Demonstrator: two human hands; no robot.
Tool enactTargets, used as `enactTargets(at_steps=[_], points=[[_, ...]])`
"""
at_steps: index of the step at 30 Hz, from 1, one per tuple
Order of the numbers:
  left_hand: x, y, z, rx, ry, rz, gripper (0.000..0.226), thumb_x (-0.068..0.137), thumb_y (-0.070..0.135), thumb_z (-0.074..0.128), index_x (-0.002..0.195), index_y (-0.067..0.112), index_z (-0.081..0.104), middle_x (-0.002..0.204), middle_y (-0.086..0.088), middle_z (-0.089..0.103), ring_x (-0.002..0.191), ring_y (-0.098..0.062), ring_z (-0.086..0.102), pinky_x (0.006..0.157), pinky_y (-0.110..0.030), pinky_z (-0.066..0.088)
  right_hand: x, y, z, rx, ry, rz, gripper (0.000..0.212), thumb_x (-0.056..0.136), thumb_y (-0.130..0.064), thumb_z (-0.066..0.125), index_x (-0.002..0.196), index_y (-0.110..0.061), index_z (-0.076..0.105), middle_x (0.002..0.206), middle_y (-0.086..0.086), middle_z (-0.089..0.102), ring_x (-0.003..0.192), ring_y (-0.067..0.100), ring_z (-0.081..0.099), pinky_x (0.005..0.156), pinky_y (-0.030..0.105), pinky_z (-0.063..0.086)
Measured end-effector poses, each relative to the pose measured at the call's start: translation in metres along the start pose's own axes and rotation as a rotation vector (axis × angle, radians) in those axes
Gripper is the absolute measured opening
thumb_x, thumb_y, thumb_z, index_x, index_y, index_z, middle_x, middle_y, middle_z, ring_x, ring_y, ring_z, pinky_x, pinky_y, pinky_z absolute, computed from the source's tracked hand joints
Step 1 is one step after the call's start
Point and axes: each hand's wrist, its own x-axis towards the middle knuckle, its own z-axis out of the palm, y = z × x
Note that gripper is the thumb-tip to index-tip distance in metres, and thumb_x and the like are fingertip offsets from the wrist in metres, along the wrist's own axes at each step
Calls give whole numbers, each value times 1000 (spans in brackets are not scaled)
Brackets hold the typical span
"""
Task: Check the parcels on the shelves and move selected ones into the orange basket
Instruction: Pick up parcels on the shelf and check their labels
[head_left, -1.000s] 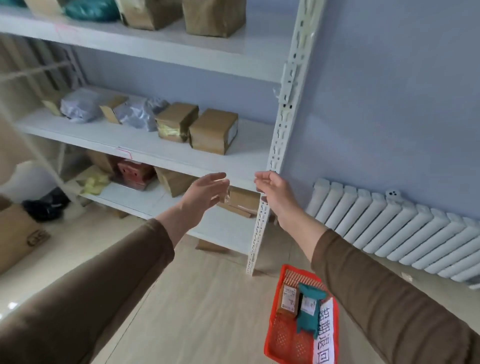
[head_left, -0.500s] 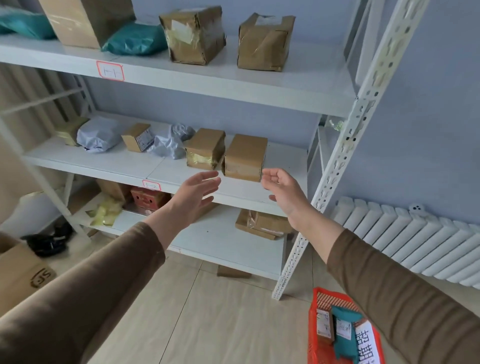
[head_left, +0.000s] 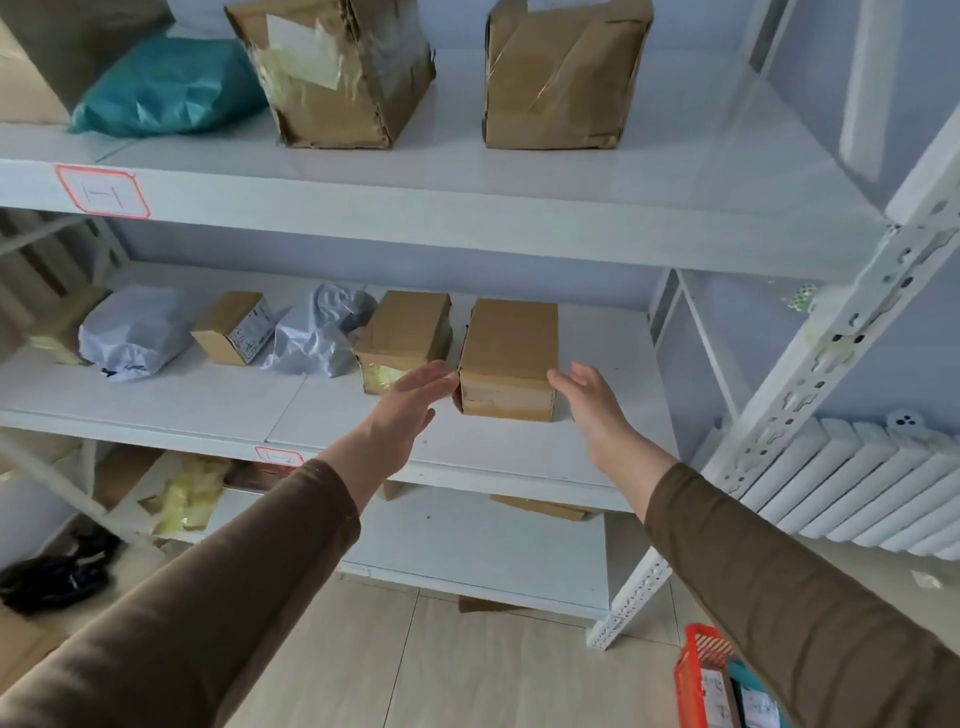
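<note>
A brown cardboard parcel (head_left: 510, 358) stands at the right end of the row on the middle shelf (head_left: 218, 415). My left hand (head_left: 404, 405) reaches in with straight fingers, its tips at the parcel's left front corner. My right hand (head_left: 589, 402) is flat and open just beside the parcel's right front corner; whether it touches is unclear. Neither hand grips anything. The orange basket (head_left: 693, 675) sits on the floor at the bottom right, mostly hidden by my right sleeve, with parcels inside.
A second taped box (head_left: 402, 340), grey bags (head_left: 317, 338) and a small box (head_left: 234, 332) share the middle shelf. Two large boxes (head_left: 332, 73) and a teal bag (head_left: 166, 88) sit on the top shelf. A white upright post (head_left: 831, 364) and radiator (head_left: 857, 493) stand right.
The view has tilted up and closed in on the shelves. Both hands rose from the lower shelf level and now flank the right-hand brown parcel.
</note>
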Motion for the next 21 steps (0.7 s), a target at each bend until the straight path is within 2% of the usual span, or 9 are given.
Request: enactTargets(at_steps=[4,8,10,13,15,18,21], points=[[53,-3,-5,34,-8,-110,72,94,37,73,156,23,39,163,-5,37,153,-30,28,127,-46,19,42,7,10,8,57,108,76,99,-46,60,161,-17,27,160,6,39,144,25,41,111,39,38],[101,-5,0,46,-58,-161,80,96,37,70,161,19,28,168,-6,28,156,-29,23,128,-45,17,70,14,18,68,85,212,81,97,-50,61,162,-18,23,162,3,34,147,25,37,120,45,33],[121,-8,4,64,-90,-188,86,96,44,68,163,21,21,170,-4,23,157,-28,20,128,-47,16,78,17,24,128,99,272,83,95,-55,61,162,-23,23,165,-1,30,150,24,32,121,48,31],[145,-14,8,103,-100,-242,91,95,50,65,165,23,13,170,-1,22,156,-27,21,127,-46,14,85,21,35,210,115,336,82,92,-61,62,159,-28,28,163,-6,34,148,21,34,109,41,36],[156,-20,7,125,-117,-265,83,99,49,62,164,21,19,168,-3,29,154,-28,25,125,-46,15,87,22,43,227,130,377,79,92,-63,60,157,-28,32,161,-5,36,146,21,36,105,38,37],[166,-29,4,120,-188,-298,71,99,50,60,158,20,35,161,-1,39,151,-28,31,121,-45,21,82,21,57,232,162,429,78,92,-65,59,156,-26,36,160,-4,37,144,21,38,112,40,37],[163,-30,1,95,-199,-273,73,98,53,60,158,19,36,160,0,40,148,-27,36,117,-44,27,69,13,66,238,216,414,67,94,-63,57,148,-26,42,150,-5,43,129,19,40,112,42,33]])
